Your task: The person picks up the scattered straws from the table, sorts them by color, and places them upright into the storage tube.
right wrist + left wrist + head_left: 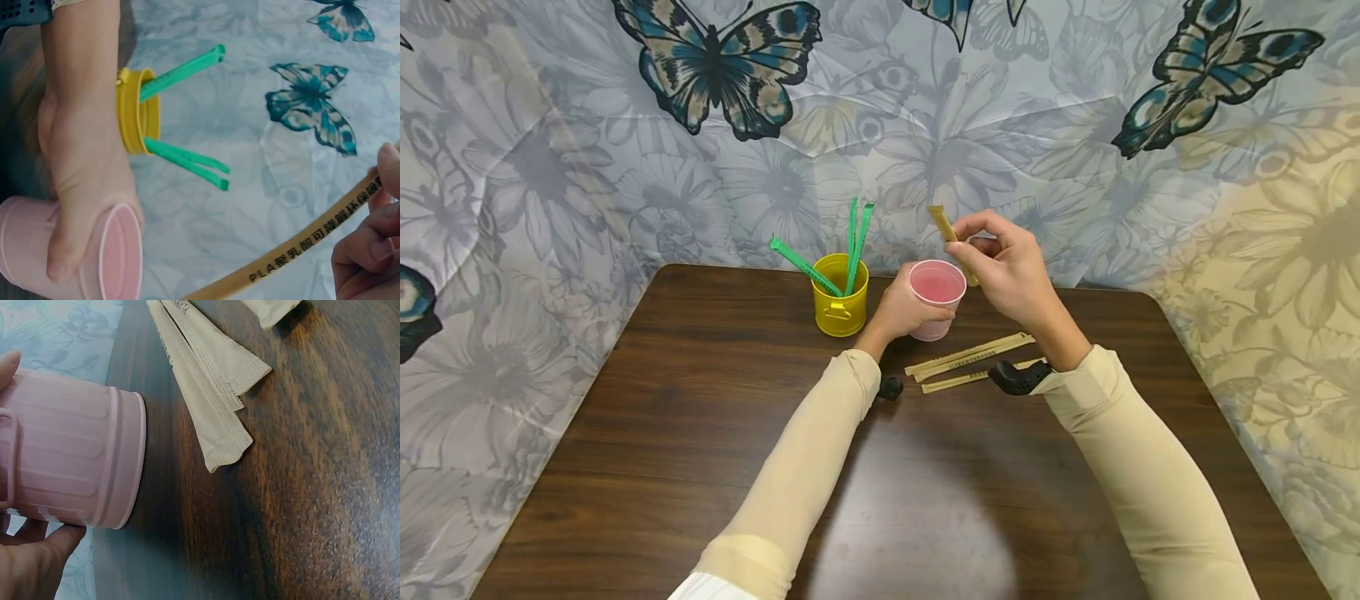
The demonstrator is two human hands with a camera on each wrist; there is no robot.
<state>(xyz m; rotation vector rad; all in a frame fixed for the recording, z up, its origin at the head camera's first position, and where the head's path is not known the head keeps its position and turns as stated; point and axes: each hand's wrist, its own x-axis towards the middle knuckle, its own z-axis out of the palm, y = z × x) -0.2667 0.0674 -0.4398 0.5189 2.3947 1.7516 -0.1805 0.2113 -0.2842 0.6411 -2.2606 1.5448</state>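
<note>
My left hand [901, 310] grips a small pink bucket [62, 450] with ribbed sides, its open mouth facing up. Between the thumb and fingers of my right hand [1011, 271] is a straw in a brown paper wrapper [300, 245], printed with dark lettering. The wrapped straw is held upright at a tilt just beyond the bucket's right rim, its lower end partly hidden behind the hand and bucket in the head view. Several more brown-wrapped straws [970, 357] lie on the table beneath my right wrist.
To the left of the pink bucket stands a yellow bucket [840, 322] holding green-wrapped straws [805, 265]. The dark wooden table [700, 433] ends at a patterned butterfly cloth [790, 179] behind. Black wrist devices [1018, 377] sit under both sleeves.
</note>
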